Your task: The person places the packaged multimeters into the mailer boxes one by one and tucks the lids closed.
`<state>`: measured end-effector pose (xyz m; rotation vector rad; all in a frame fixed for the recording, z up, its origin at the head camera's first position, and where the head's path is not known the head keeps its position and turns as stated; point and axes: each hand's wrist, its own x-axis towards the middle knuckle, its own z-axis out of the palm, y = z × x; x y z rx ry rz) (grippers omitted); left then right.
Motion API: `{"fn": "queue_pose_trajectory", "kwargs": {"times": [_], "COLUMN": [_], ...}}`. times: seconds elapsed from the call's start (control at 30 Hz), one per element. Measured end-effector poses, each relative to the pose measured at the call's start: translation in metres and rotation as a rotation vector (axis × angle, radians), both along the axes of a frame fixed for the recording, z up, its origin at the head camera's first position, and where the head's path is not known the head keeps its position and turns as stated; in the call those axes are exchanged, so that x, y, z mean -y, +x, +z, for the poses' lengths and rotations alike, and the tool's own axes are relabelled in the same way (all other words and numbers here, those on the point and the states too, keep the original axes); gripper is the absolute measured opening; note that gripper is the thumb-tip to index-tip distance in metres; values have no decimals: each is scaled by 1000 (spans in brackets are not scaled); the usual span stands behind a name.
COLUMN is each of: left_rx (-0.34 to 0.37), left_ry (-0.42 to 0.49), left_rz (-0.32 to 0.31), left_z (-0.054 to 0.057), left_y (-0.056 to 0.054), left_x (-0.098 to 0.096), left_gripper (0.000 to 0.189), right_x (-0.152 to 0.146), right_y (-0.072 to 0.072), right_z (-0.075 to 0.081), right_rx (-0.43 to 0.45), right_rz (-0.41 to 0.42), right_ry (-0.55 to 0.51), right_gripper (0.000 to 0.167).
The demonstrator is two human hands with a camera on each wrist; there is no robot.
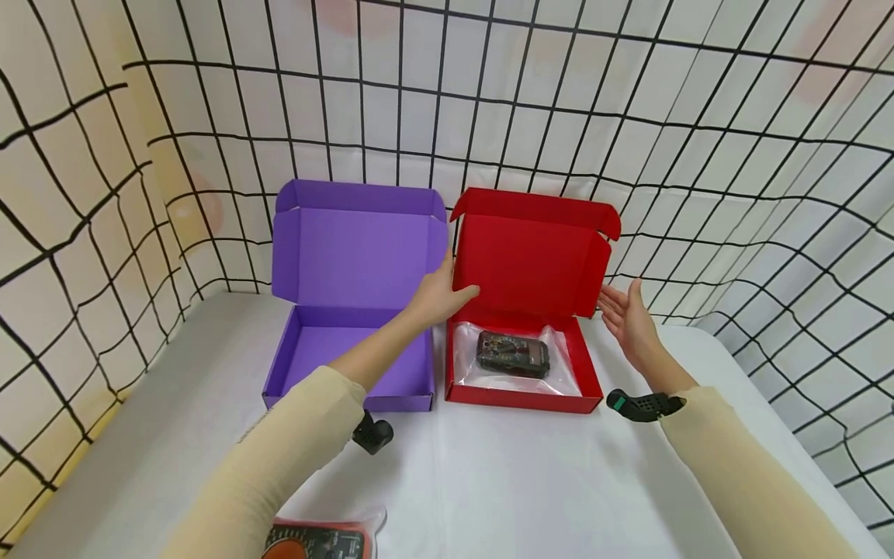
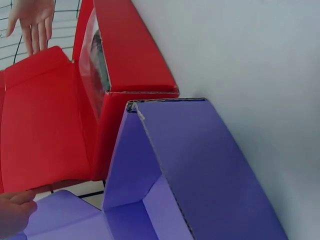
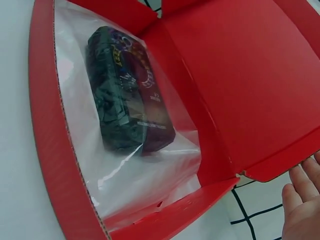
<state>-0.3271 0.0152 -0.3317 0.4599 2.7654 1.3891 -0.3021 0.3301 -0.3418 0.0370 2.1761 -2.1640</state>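
The red box (image 1: pixel 524 399) looks matt cardboard, the bag (image 3: pixel 137 175) glossy plastic

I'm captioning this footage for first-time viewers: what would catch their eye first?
Probably the open red box, right of centre in the head view, with a dark meter in clear plastic inside. Beside it on the left stands an open purple box. The left hand and right hand flank the red lid.

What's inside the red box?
A dark multimeter in a plastic bag. Directly under the multimeter, the floor of the red box is hidden.
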Motion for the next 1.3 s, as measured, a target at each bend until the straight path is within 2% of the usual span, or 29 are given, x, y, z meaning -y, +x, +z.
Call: {"fn": "queue_pose_trajectory", "kwargs": {"times": [0.23, 0.43, 0.6, 0.7, 0.87, 1.07, 1.17, 1.3], "left_rx": [26, 64, 79, 82, 81, 49, 79, 117], "left_ry": [141, 283, 262, 250, 285, 338, 402, 383], "left_rz": [39, 72, 89, 70, 49, 108, 120, 156], "left_z": [-5, -12, -15, -17, -21, -26, -26, -26], "left_y": [5, 7, 12, 17, 22, 22, 22, 23], "left_x": [3, 6, 4, 3, 2, 4, 4, 5], "left_gripper": [64, 61, 63, 65, 66, 64, 64, 64], "right_x": [0, -3, -5, -5, -5, -6, -8, -11], "right_y": [4, 12, 18, 19, 22, 26, 27, 28], "right_z": [-3, -8, -12, -13, -16, -23, -25, -28], "right_rx": [3, -15, -4, -5, -8, -21, -28, -24], "right_rz": [21, 42, 56, 70, 62, 64, 73, 81], "right_ry": [26, 27, 28, 10, 16, 31, 41, 22], "right_gripper": [89, 89, 88, 88, 87, 86, 87, 88]}}
